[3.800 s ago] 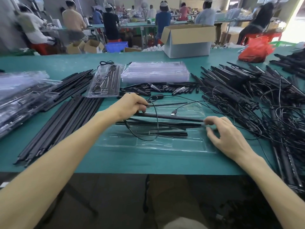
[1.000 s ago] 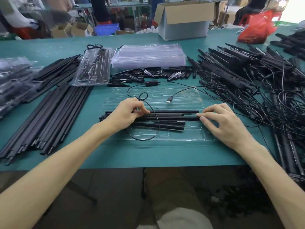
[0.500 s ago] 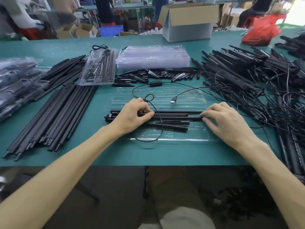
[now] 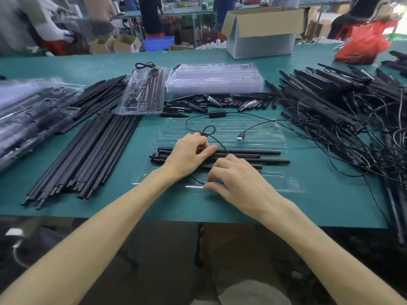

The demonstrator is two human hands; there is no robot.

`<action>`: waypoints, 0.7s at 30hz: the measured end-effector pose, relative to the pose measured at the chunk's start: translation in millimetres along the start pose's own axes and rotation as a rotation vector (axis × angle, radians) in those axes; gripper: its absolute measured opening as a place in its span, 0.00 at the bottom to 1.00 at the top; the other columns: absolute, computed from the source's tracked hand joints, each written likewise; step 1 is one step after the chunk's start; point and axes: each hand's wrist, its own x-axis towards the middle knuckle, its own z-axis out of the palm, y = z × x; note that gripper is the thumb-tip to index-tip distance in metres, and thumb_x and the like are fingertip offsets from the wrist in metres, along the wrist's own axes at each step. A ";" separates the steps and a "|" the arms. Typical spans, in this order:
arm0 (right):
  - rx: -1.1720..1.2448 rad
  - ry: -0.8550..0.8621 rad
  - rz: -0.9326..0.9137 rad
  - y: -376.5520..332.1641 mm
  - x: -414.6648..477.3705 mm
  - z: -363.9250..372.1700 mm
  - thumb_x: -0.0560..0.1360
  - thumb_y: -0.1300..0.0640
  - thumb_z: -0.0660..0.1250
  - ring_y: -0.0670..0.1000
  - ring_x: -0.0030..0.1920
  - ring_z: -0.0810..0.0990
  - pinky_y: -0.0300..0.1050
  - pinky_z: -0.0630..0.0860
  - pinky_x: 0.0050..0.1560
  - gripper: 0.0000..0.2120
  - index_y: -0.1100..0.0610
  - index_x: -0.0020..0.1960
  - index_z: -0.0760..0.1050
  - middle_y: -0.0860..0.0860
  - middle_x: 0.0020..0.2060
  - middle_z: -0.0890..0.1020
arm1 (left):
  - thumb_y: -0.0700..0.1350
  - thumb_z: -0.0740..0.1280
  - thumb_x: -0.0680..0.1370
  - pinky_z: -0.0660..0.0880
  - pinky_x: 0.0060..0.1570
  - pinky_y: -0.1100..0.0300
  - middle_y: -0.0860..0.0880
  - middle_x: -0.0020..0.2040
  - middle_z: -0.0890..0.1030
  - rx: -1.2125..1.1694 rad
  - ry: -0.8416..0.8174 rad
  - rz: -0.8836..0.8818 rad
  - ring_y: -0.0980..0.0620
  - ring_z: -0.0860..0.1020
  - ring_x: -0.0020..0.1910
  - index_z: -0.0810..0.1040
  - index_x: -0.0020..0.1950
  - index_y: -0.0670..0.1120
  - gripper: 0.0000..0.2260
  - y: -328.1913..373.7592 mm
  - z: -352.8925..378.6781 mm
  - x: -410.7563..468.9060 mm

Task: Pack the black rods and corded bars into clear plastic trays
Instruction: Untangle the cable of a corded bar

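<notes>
A clear plastic tray [image 4: 264, 133] lies open on the green table in front of me. Several black rods and bars [image 4: 259, 156] lie side by side in its near half. A thin black cord [image 4: 259, 125] with an inline switch and a USB plug [image 4: 241, 136] trails across the far half of the tray. My left hand [image 4: 189, 155] presses on the left part of the bars and pinches a loop of the cord. My right hand [image 4: 237, 183] rests on the tray's near middle, fingers spread over the bars and cord, holding nothing that I can see.
Loose black rods [image 4: 88, 155] lie at the left, and bagged packs [image 4: 26, 115] further left. A filled tray [image 4: 143, 93] and a stack of empty trays [image 4: 215, 78] sit behind. Short black pieces [image 4: 220, 102] lie mid-table. Tangled corded bars [image 4: 343, 111] cover the right. A cardboard box [image 4: 262, 29] stands behind.
My right hand has slid left from the bars' right end to the tray's middle, close to my left hand. The left hand stays on the bars with the cord loop.
</notes>
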 end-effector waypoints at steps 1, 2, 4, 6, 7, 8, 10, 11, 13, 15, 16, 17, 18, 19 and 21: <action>0.009 -0.003 -0.005 0.5 -0.3 -0.3 0.81 0.46 0.63 0.51 0.54 0.72 0.49 0.70 0.59 0.13 0.53 0.55 0.81 0.47 0.51 0.79 | 0.52 0.68 0.81 0.69 0.48 0.52 0.50 0.39 0.75 -0.009 -0.001 -0.002 0.50 0.70 0.43 0.75 0.38 0.47 0.14 0.3 -0.6 -0.1; 0.011 -0.011 -0.011 0.3 -1.1 -0.6 0.82 0.46 0.63 0.51 0.54 0.72 0.49 0.70 0.59 0.13 0.53 0.55 0.81 0.47 0.50 0.79 | 0.52 0.68 0.81 0.69 0.48 0.53 0.49 0.39 0.75 -0.018 -0.002 -0.005 0.49 0.70 0.43 0.75 0.38 0.46 0.14 0.3 -1.0 -0.1; 0.026 -0.022 -0.006 -0.3 -1.7 -1.0 0.82 0.47 0.62 0.51 0.54 0.72 0.50 0.70 0.60 0.13 0.54 0.55 0.80 0.48 0.50 0.79 | 0.51 0.69 0.80 0.69 0.47 0.54 0.46 0.40 0.77 -0.033 -0.007 -0.013 0.49 0.71 0.42 0.76 0.38 0.45 0.14 0.3 -1.5 0.6; 0.040 -0.030 0.018 -0.4 0.1 -3.7 0.82 0.47 0.62 0.52 0.53 0.72 0.50 0.70 0.59 0.13 0.54 0.55 0.81 0.48 0.50 0.79 | 0.51 0.69 0.80 0.68 0.46 0.55 0.45 0.40 0.77 -0.046 -0.016 -0.017 0.50 0.71 0.42 0.77 0.39 0.44 0.14 0.8 -1.8 0.6; 0.033 -0.046 0.026 -0.1 1.5 -4.8 0.82 0.47 0.61 0.52 0.52 0.72 0.49 0.70 0.58 0.14 0.54 0.55 0.81 0.49 0.49 0.79 | 0.50 0.69 0.80 0.68 0.46 0.56 0.46 0.40 0.77 -0.051 -0.019 -0.018 0.50 0.70 0.41 0.76 0.38 0.44 0.14 0.7 -2.2 0.2; 0.016 -0.069 0.029 -0.2 2.8 -5.7 0.83 0.46 0.60 0.52 0.52 0.71 0.49 0.69 0.56 0.15 0.54 0.55 0.81 0.49 0.48 0.78 | 0.50 0.69 0.80 0.68 0.45 0.57 0.47 0.40 0.76 -0.055 -0.024 -0.020 0.50 0.71 0.41 0.76 0.38 0.45 0.13 0.2 -2.9 0.0; -0.023 -0.114 0.020 -0.1 4.9 -6.9 0.83 0.46 0.59 0.52 0.52 0.71 0.49 0.69 0.56 0.15 0.53 0.55 0.81 0.49 0.48 0.77 | 0.50 0.70 0.80 0.69 0.45 0.58 0.48 0.41 0.76 -0.074 -0.044 -0.032 0.50 0.72 0.41 0.77 0.39 0.46 0.12 -1.4 -6.0 0.2; -0.020 -0.130 0.020 0.2 5.5 -7.4 0.83 0.47 0.59 0.52 0.52 0.71 0.49 0.68 0.56 0.15 0.53 0.56 0.81 0.49 0.48 0.77 | 0.50 0.70 0.79 0.70 0.46 0.58 0.48 0.42 0.77 -0.088 -0.063 -0.040 0.50 0.73 0.41 0.78 0.40 0.45 0.11 -2.9 -7.9 0.5; 0.035 -0.145 0.038 1.8 6.6 -9.4 0.83 0.48 0.61 0.52 0.53 0.71 0.49 0.69 0.57 0.14 0.54 0.55 0.81 0.49 0.48 0.78 | 0.49 0.71 0.79 0.71 0.47 0.59 0.47 0.44 0.79 -0.107 -0.102 -0.050 0.48 0.75 0.43 0.82 0.44 0.44 0.10 -6.0 -11.7 1.6; 0.064 -0.130 0.050 3.6 7.4 -11.2 0.82 0.49 0.62 0.52 0.52 0.72 0.49 0.69 0.57 0.13 0.56 0.54 0.81 0.49 0.48 0.78 | 0.49 0.72 0.78 0.71 0.46 0.59 0.47 0.45 0.80 -0.115 -0.133 -0.051 0.48 0.75 0.43 0.83 0.46 0.44 0.08 -8.0 -14.4 2.3; 0.052 -0.122 0.045 4.3 7.7 -11.8 0.82 0.49 0.62 0.51 0.52 0.72 0.49 0.69 0.57 0.13 0.56 0.54 0.81 0.48 0.47 0.77 | 0.49 0.72 0.78 0.71 0.46 0.59 0.48 0.45 0.80 -0.120 -0.142 -0.051 0.49 0.75 0.43 0.83 0.45 0.46 0.08 -8.3 -15.2 2.7; 0.024 -0.109 0.034 5.0 8.2 -12.5 0.83 0.49 0.62 0.51 0.52 0.72 0.48 0.69 0.56 0.13 0.56 0.53 0.80 0.46 0.45 0.76 | 0.49 0.72 0.79 0.71 0.45 0.60 0.48 0.45 0.80 -0.124 -0.147 -0.049 0.51 0.75 0.42 0.83 0.44 0.47 0.07 -8.3 -16.1 3.1; -0.014 -0.088 0.022 5.5 8.5 -13.2 0.83 0.49 0.61 0.51 0.51 0.73 0.47 0.69 0.55 0.13 0.56 0.53 0.80 0.46 0.44 0.74 | 0.49 0.71 0.79 0.71 0.46 0.60 0.49 0.45 0.80 -0.126 -0.153 -0.046 0.52 0.75 0.43 0.82 0.43 0.50 0.06 -7.9 -16.5 3.5; -0.053 -0.061 0.017 6.4 8.8 -14.6 0.83 0.48 0.60 0.52 0.49 0.73 0.46 0.69 0.52 0.13 0.55 0.51 0.79 0.46 0.44 0.74 | 0.49 0.70 0.80 0.71 0.47 0.59 0.49 0.45 0.80 -0.125 -0.159 -0.043 0.52 0.75 0.43 0.82 0.43 0.53 0.06 -7.8 -17.3 4.2; -0.112 -0.021 0.033 9.4 10.1 -20.3 0.82 0.47 0.60 0.53 0.46 0.76 0.46 0.67 0.46 0.15 0.56 0.47 0.77 0.48 0.43 0.78 | 0.50 0.68 0.81 0.71 0.48 0.58 0.48 0.46 0.81 -0.128 -0.163 -0.034 0.51 0.76 0.45 0.84 0.45 0.53 0.08 -8.6 -18.1 4.8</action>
